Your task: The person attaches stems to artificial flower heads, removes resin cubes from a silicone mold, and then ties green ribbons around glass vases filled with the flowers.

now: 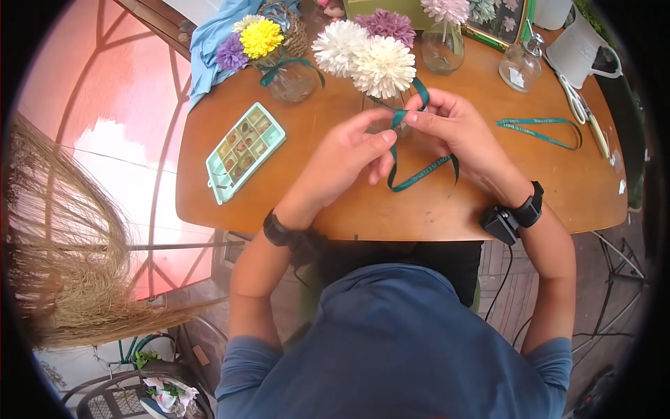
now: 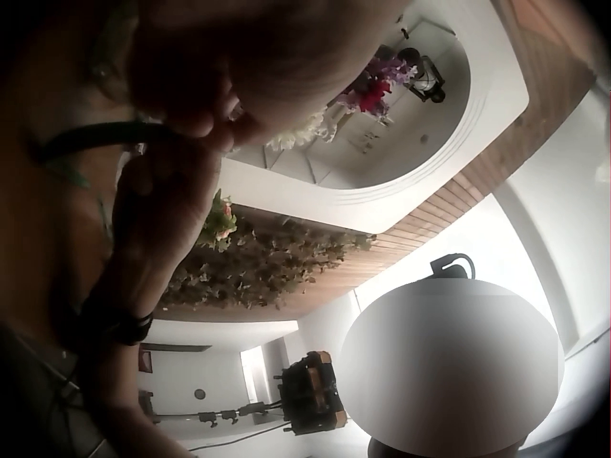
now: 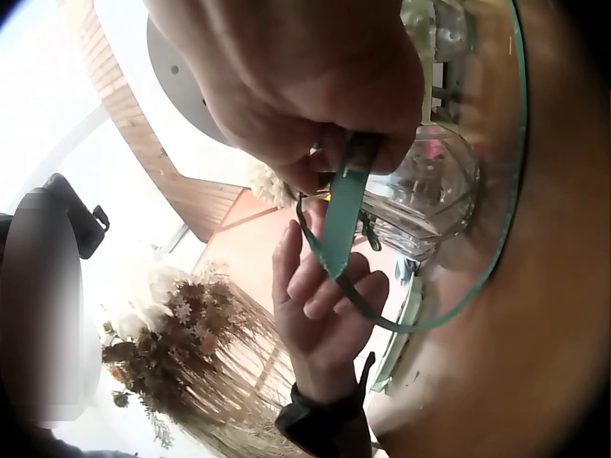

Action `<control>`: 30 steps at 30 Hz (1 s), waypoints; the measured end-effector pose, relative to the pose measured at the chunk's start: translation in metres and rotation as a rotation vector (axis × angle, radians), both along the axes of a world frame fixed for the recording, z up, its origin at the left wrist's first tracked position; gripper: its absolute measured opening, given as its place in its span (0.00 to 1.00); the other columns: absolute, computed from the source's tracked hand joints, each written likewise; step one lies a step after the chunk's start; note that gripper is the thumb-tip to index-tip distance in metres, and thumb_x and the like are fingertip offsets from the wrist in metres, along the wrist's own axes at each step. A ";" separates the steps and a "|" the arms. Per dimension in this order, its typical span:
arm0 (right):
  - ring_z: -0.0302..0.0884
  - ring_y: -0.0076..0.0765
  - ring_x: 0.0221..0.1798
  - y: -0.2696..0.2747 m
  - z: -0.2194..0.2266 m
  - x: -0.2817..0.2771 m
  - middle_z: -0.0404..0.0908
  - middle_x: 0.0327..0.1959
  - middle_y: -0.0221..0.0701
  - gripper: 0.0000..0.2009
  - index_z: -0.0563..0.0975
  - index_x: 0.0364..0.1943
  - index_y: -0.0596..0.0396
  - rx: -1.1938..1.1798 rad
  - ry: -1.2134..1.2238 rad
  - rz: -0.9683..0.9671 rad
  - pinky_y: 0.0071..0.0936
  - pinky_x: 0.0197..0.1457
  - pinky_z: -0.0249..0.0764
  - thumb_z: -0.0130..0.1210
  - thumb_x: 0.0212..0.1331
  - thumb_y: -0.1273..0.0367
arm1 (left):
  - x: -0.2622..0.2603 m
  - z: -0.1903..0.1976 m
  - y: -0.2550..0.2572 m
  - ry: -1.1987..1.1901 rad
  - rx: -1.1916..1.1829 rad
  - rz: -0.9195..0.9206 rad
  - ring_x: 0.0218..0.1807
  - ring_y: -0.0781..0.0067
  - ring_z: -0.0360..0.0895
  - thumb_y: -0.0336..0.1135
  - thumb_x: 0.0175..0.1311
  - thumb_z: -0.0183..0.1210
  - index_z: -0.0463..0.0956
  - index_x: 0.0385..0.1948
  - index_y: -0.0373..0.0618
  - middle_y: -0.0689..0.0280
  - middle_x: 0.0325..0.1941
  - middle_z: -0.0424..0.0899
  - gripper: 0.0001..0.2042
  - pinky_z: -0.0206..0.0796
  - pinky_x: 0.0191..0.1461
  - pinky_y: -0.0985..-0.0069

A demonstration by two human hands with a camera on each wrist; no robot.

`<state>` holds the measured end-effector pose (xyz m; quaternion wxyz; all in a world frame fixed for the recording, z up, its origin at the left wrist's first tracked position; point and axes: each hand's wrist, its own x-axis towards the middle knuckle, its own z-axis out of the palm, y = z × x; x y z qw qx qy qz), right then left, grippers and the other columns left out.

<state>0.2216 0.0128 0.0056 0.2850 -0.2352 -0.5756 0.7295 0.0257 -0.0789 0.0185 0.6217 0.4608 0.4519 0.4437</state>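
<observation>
A green ribbon [image 1: 423, 178] printed with white letters hangs in a loop between both hands, in front of a glass vase of white flowers [image 1: 384, 66]. The right hand [image 1: 453, 133] pinches a flat stretch of it between thumb and fingers; in the right wrist view this ribbon stretch [image 3: 344, 224] slants down from the fingertips. Facing it, the left hand [image 1: 354, 150] has thumb and index finger at the ribbon near the right fingertips, its other fingers loosely curled. In the left wrist view both hands nearly meet, and shadow hides much of the ribbon.
A mint-green compartment box [image 1: 246, 150] lies left. Behind it stands a ribbon-tied vase [image 1: 292, 82] with yellow and purple flowers. To the right are another printed ribbon [image 1: 541, 135], scissors [image 1: 574, 101], a glass bottle [image 1: 520, 68] and a white pitcher [image 1: 576, 52].
</observation>
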 end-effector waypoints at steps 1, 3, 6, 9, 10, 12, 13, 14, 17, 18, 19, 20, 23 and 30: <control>0.56 0.08 0.19 0.001 0.000 0.001 0.72 0.23 0.15 0.06 0.77 0.39 0.51 -0.042 0.024 0.034 0.13 0.19 0.47 0.59 0.66 0.66 | 0.002 0.000 -0.002 -0.054 -0.010 -0.009 0.23 0.83 0.69 0.37 0.72 0.54 0.65 0.61 0.41 0.69 0.23 0.76 0.20 0.62 0.28 0.83; 0.53 0.09 0.18 0.000 0.000 -0.001 0.66 0.21 0.14 0.05 0.76 0.38 0.50 -0.140 0.061 0.044 0.14 0.18 0.45 0.57 0.66 0.66 | 0.006 0.000 -0.004 -0.163 -0.029 -0.027 0.24 0.81 0.71 0.36 0.72 0.54 0.60 0.66 0.44 0.68 0.25 0.77 0.23 0.64 0.30 0.82; 0.50 0.10 0.17 0.001 0.000 -0.003 0.62 0.19 0.13 0.04 0.74 0.37 0.49 -0.258 0.119 0.016 0.15 0.17 0.44 0.55 0.68 0.67 | 0.003 -0.012 0.000 -0.366 0.008 -0.120 0.26 0.80 0.72 0.34 0.72 0.53 0.57 0.69 0.47 0.68 0.27 0.78 0.26 0.65 0.33 0.82; 0.49 0.10 0.16 0.002 0.003 -0.003 0.62 0.18 0.14 0.04 0.72 0.36 0.49 -0.323 0.135 -0.039 0.15 0.16 0.44 0.52 0.69 0.67 | 0.006 -0.015 0.005 -0.313 0.051 -0.110 0.26 0.79 0.72 0.32 0.71 0.53 0.55 0.70 0.48 0.67 0.28 0.78 0.27 0.65 0.33 0.81; 0.49 0.10 0.16 0.002 0.004 -0.003 0.62 0.17 0.15 0.04 0.72 0.36 0.49 -0.339 0.134 -0.057 0.15 0.16 0.44 0.51 0.69 0.67 | 0.006 -0.014 0.006 -0.239 0.062 -0.098 0.26 0.79 0.72 0.31 0.70 0.53 0.55 0.71 0.48 0.67 0.28 0.78 0.28 0.65 0.33 0.81; 0.49 0.11 0.15 0.003 0.001 -0.004 0.63 0.17 0.16 0.04 0.72 0.35 0.49 -0.336 0.078 -0.037 0.15 0.15 0.44 0.50 0.69 0.68 | 0.007 -0.011 0.010 -0.090 0.085 -0.074 0.26 0.80 0.71 0.30 0.69 0.53 0.55 0.71 0.49 0.67 0.28 0.78 0.29 0.65 0.33 0.81; 0.49 0.11 0.14 0.004 0.000 -0.004 0.64 0.16 0.16 0.05 0.72 0.34 0.50 -0.334 0.050 -0.029 0.15 0.15 0.44 0.49 0.69 0.68 | 0.006 -0.012 0.012 -0.010 0.134 -0.071 0.26 0.80 0.72 0.30 0.69 0.53 0.56 0.70 0.48 0.68 0.28 0.77 0.28 0.65 0.33 0.81; 0.50 0.11 0.14 0.004 0.000 -0.003 0.64 0.16 0.16 0.05 0.72 0.33 0.50 -0.336 0.043 -0.014 0.15 0.15 0.44 0.49 0.68 0.68 | 0.006 -0.012 0.014 0.069 0.183 -0.068 0.26 0.80 0.72 0.30 0.69 0.53 0.58 0.70 0.47 0.68 0.28 0.77 0.27 0.65 0.32 0.80; 0.50 0.11 0.13 0.003 0.002 -0.002 0.66 0.15 0.17 0.07 0.72 0.31 0.50 -0.336 0.011 0.039 0.14 0.15 0.45 0.48 0.68 0.68 | 0.006 -0.021 0.017 0.378 0.395 -0.017 0.25 0.77 0.74 0.30 0.67 0.55 0.64 0.65 0.44 0.67 0.26 0.79 0.24 0.67 0.31 0.76; 0.51 0.11 0.13 0.004 0.002 -0.001 0.66 0.15 0.17 0.07 0.72 0.31 0.50 -0.332 -0.006 0.060 0.14 0.15 0.46 0.47 0.68 0.68 | 0.006 -0.023 0.017 0.493 0.477 0.006 0.25 0.75 0.75 0.30 0.66 0.55 0.66 0.63 0.43 0.67 0.26 0.79 0.23 0.67 0.30 0.75; 0.51 0.11 0.13 0.005 0.001 -0.001 0.66 0.15 0.18 0.08 0.73 0.30 0.51 -0.328 -0.024 0.081 0.14 0.15 0.46 0.47 0.68 0.67 | 0.007 -0.021 0.018 0.603 0.545 0.047 0.25 0.71 0.76 0.30 0.65 0.56 0.69 0.60 0.42 0.65 0.25 0.79 0.20 0.68 0.30 0.73; 0.51 0.11 0.13 0.005 0.001 -0.001 0.66 0.15 0.18 0.08 0.73 0.30 0.51 -0.334 -0.021 0.099 0.14 0.15 0.46 0.47 0.68 0.67 | 0.008 -0.017 0.018 0.714 0.612 0.088 0.25 0.68 0.77 0.31 0.65 0.57 0.72 0.57 0.42 0.63 0.25 0.80 0.18 0.68 0.30 0.71; 0.52 0.11 0.13 0.006 0.000 0.000 0.66 0.15 0.18 0.09 0.73 0.30 0.51 -0.352 -0.014 0.158 0.14 0.15 0.46 0.48 0.69 0.66 | 0.006 -0.014 0.024 0.952 0.752 0.136 0.26 0.59 0.77 0.33 0.63 0.58 0.77 0.46 0.41 0.59 0.25 0.80 0.12 0.69 0.31 0.67; 0.48 0.12 0.14 0.013 0.007 0.006 0.61 0.14 0.17 0.11 0.71 0.28 0.51 -0.325 0.027 0.109 0.15 0.15 0.45 0.50 0.69 0.65 | -0.010 0.015 0.008 0.915 0.424 0.013 0.23 0.63 0.72 0.37 0.66 0.58 0.78 0.36 0.40 0.56 0.23 0.76 0.09 0.65 0.30 0.70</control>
